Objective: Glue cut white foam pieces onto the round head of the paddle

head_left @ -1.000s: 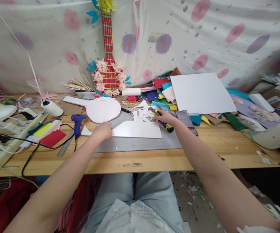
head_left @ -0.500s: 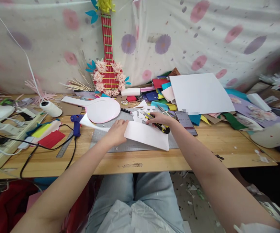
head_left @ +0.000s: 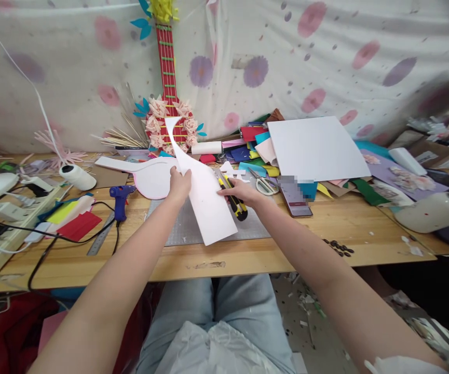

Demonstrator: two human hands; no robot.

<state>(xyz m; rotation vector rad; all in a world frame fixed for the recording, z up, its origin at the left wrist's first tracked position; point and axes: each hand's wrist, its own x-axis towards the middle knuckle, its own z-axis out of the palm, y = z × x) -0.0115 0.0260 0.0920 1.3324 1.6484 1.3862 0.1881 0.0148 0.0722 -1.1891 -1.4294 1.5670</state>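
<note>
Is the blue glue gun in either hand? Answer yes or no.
No: the blue glue gun lies on the wooden table, left of the left hand.

Both bare arms are stretched forward. The left hand [head_left: 179,183] is raised, its grip closed. The right hand [head_left: 240,191] is lowered, fingers curled.
</note>
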